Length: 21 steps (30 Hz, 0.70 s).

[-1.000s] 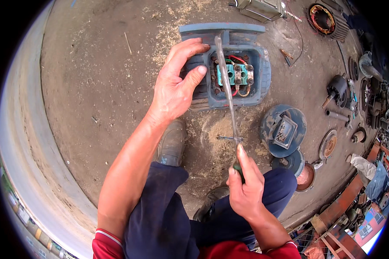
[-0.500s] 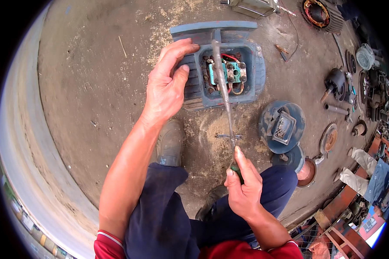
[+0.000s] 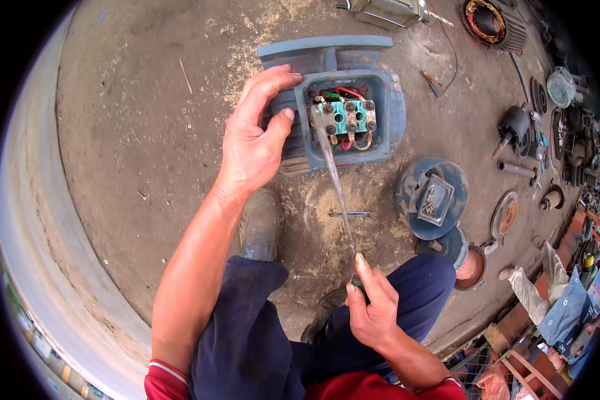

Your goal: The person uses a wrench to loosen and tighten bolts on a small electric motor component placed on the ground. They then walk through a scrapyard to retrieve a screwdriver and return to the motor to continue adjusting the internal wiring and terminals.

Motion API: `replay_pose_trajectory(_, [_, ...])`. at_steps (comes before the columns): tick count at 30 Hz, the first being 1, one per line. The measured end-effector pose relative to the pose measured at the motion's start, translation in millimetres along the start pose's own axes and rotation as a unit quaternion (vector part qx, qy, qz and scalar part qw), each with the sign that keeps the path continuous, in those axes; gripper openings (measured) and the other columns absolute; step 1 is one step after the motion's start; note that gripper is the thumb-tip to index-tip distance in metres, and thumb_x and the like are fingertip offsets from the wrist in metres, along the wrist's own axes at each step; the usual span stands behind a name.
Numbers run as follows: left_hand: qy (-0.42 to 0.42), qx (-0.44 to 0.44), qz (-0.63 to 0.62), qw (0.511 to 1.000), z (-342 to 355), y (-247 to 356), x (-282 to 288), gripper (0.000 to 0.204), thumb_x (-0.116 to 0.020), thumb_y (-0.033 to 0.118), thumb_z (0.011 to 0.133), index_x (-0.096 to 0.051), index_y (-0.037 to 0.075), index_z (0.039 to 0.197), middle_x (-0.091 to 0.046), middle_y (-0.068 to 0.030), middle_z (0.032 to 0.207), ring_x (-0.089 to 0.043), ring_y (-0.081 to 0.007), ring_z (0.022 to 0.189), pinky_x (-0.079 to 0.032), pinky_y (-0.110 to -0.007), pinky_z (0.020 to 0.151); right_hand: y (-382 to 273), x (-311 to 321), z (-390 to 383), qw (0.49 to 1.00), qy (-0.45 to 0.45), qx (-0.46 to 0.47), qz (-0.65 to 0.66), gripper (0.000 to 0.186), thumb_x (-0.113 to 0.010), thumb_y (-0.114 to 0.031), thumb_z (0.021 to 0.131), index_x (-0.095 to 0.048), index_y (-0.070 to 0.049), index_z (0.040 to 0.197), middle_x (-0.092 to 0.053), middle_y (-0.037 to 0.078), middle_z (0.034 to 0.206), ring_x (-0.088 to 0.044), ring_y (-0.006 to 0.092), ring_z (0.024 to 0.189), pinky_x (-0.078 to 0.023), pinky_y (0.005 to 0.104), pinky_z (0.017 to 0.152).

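A blue-grey electric motor [image 3: 398, 113] lies on the ground with its terminal box [image 3: 351, 157] uncovered. Inside sits a turquoise terminal block [image 3: 340, 119] with metal links, bolts and red, green and bare-ended wires. My left hand [image 3: 253, 137] grips the motor's left side, fingers curled over the box's edge and thumb on the fins. Closed around the green handle of a long screwdriver [image 3: 335, 177] is my right hand [image 3: 373, 308], above my right knee. The screwdriver's tip reaches the left end of the terminal block; whether it touches a bolt is hard to make out.
A small wrench [image 3: 351, 214] lies between the motor and my feet. To the right stand a round blue-grey motor cover [image 3: 407, 193] and a reddish bowl [image 3: 472, 270]. Pliers [image 3: 431, 81], a wound stator [image 3: 513, 33] and various metal parts lie beyond. Another person's legs [image 3: 530, 293] show at lower right.
The screwdriver's tip has come down from above the box's far edge to the terminal block's left end. My right hand has lowered slightly. My left hand stays on the motor.
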State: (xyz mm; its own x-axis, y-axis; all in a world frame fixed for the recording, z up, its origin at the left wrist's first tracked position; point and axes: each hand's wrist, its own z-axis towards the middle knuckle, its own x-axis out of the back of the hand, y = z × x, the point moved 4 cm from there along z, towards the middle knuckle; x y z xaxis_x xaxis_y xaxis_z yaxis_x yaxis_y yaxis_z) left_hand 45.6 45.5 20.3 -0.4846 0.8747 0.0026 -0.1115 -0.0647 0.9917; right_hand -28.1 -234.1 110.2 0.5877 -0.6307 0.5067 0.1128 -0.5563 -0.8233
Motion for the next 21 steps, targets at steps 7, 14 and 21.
replay_pose_trajectory(7, [0.009,-0.009,-0.028,1.0,-4,-2,-1,0.044,-0.057,-0.009,0.089,-0.062,0.001,0.131,-0.052,-0.0133,0.144,-0.049,-0.0239,0.138,-0.038,-0.038,0.117,12,6,15,1.0,-0.007,0.006,-0.022,0.053,-0.066,0.009,0.089,-0.057,0.006,0.14,-0.058,0.015,0.085,-0.055,0.0234,0.067,-0.049,0.0321,0.064])
replay_pose_trajectory(14, [0.027,0.039,-0.078,0.996,-4,-6,13,0.042,-0.063,-0.004,0.09,-0.06,-0.002,0.132,-0.051,-0.0122,0.145,-0.049,-0.0233,0.137,-0.037,-0.037,0.117,-12,-12,40,1.0,-0.004,-0.02,0.014,0.053,-0.066,0.009,0.088,-0.058,0.003,0.14,-0.058,0.015,0.085,-0.056,0.0219,0.066,-0.048,0.0315,0.063])
replay_pose_trajectory(21, [-0.013,0.038,-0.022,0.999,4,0,-2,0.054,-0.06,0.001,0.092,-0.05,-0.006,0.144,-0.048,-0.015,0.151,-0.05,-0.0268,0.138,-0.036,-0.04,0.118,8,12,-17,1.0,0.005,-0.01,0.012,0.058,-0.065,0.009,0.088,-0.056,-0.001,0.144,-0.056,0.012,0.083,-0.057,0.0239,0.067,-0.049,0.0325,0.061])
